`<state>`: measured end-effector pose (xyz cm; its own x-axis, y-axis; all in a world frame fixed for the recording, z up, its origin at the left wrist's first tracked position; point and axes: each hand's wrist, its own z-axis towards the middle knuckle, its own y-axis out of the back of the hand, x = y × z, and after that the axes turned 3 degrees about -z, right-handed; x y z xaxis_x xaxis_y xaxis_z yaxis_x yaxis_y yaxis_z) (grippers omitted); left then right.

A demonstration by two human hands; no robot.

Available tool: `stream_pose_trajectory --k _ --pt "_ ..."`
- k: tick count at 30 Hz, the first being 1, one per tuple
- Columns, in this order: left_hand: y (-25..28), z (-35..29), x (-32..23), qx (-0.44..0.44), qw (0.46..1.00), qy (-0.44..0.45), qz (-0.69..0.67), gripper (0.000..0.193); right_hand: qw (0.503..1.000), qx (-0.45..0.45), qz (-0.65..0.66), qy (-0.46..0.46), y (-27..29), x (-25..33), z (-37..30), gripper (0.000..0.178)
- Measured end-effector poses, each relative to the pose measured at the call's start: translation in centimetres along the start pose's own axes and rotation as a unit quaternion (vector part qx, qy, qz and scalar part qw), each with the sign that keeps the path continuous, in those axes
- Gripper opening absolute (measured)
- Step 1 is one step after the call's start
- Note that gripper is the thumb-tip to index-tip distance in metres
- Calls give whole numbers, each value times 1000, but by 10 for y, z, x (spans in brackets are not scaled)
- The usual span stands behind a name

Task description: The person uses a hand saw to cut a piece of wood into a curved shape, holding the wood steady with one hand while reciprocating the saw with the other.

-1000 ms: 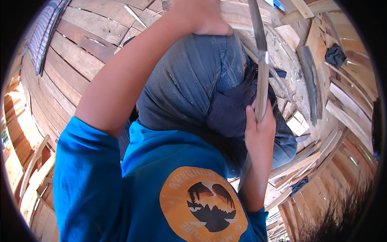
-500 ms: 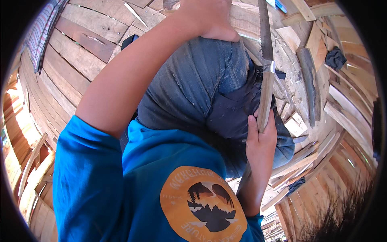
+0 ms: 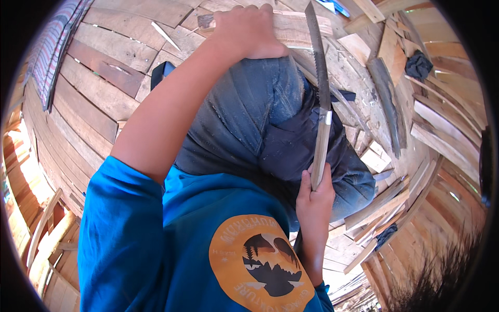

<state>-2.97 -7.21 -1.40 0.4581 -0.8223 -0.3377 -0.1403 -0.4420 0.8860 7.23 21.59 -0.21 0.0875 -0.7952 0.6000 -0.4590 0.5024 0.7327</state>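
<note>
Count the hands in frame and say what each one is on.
2. Left hand presses down on the wooden plank at top centre. Right hand grips the wooden handle of the hand saw, lower centre-right. No other hands visible.

A sunlit floor of rough wooden planks (image 3: pixel 99 88) spreads all around, strewn with loose offcuts (image 3: pixel 374 158).

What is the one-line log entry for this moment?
left hand: presses pale wooden plank | right hand: grips wooden-handled toothed handsaw | blade on plank
</note>
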Motion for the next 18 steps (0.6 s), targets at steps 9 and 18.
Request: stream_pose_trajectory --k 9,18 --pt "-9 -6 2 -30 999 -16 8 80 996 -1 24 -82 38 -14 -63 14" --pt "-11 -6 -64 -60 996 -51 -38 79 993 -81 65 -52 57 -31 -74 13"
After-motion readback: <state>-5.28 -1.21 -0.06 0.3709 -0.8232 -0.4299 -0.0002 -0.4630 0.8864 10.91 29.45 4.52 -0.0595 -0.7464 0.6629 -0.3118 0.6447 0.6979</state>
